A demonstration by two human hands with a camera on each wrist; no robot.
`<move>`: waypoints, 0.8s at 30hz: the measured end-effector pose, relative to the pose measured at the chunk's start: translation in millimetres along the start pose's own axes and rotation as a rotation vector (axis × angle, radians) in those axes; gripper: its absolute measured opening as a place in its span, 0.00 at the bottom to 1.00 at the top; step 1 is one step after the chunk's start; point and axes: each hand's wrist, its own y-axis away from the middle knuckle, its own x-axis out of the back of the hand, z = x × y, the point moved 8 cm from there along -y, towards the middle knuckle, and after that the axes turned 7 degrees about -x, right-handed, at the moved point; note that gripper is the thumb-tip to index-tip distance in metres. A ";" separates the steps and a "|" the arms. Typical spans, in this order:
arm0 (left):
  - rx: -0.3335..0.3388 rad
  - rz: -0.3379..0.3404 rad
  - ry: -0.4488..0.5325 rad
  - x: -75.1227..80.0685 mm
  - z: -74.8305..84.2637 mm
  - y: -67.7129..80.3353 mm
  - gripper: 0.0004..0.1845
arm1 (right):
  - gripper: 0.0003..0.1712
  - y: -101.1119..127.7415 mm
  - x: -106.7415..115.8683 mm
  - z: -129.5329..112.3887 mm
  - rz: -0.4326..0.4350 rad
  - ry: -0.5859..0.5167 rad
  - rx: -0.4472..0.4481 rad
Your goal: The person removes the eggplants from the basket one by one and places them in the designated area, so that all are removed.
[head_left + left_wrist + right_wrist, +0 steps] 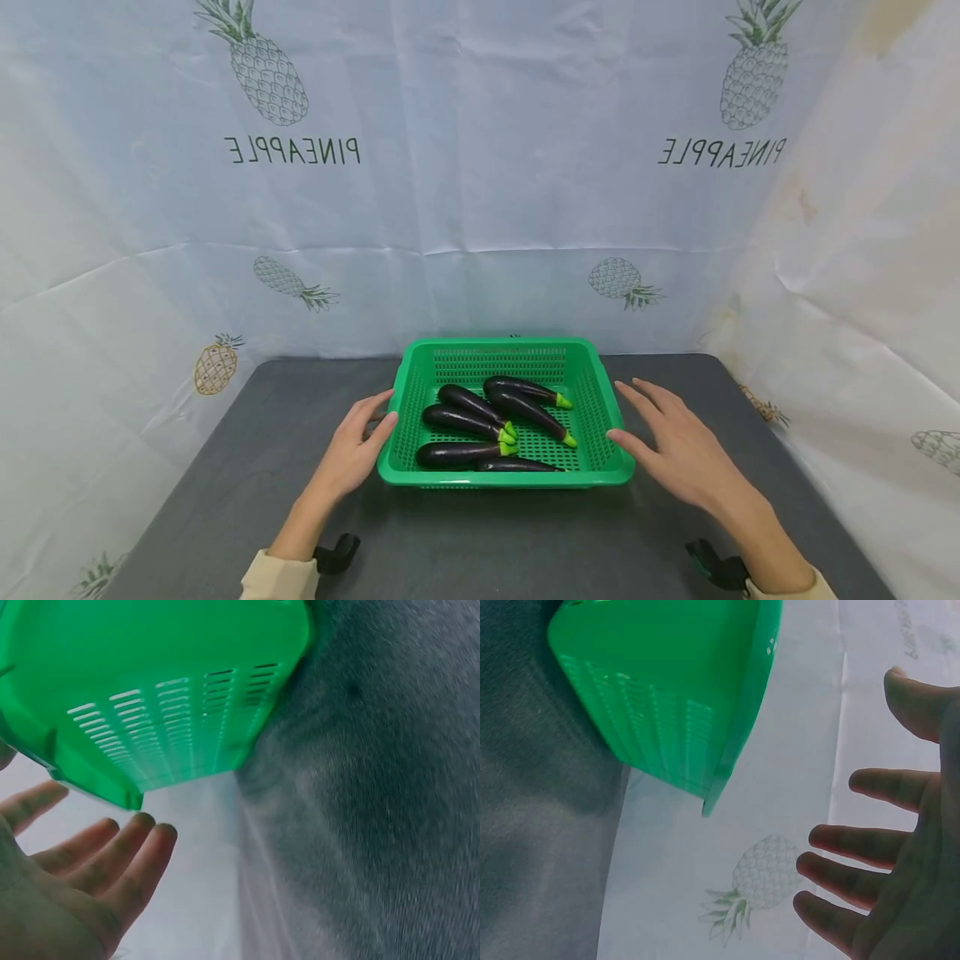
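A green plastic basket stands in the middle of the dark grey table. Several dark purple eggplants with green stems lie inside it, pointing roughly left to right. My left hand rests open beside the basket's left rim, fingers straight. In the left wrist view the hand sits just short of the basket's slotted wall. My right hand hovers open by the right rim, fingers spread and thumb nearest the rim. A gap shows in the right wrist view between the hand and the basket. Neither hand holds anything.
The grey table ends at a white pineapple-print sheet that hangs behind and along both sides. Black wrist mounts show at the bottom near both sleeves. Bare tabletop lies left, right and in front of the basket.
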 end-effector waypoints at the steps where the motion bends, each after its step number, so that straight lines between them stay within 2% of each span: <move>1: 0.007 -0.003 0.014 -0.9 -1.1 -0.9 0.29 | 0.41 -0.9 0.1 -2.0 -0.003 -0.003 0.004; 10: 0.081 -0.039 0.122 -7.5 -10.2 -4.8 0.30 | 0.38 -11.1 -3.3 -17.9 -0.019 -0.048 0.028; 16: 0.116 -0.073 0.227 -13.7 -14.0 -5.9 0.31 | 0.37 -21.3 -11.3 -27.3 -0.060 -0.095 0.033; 24: 0.129 -0.054 0.339 -20.9 -17.8 -8.6 0.31 | 0.37 -32.3 -19.7 -43.9 -0.123 -0.156 0.045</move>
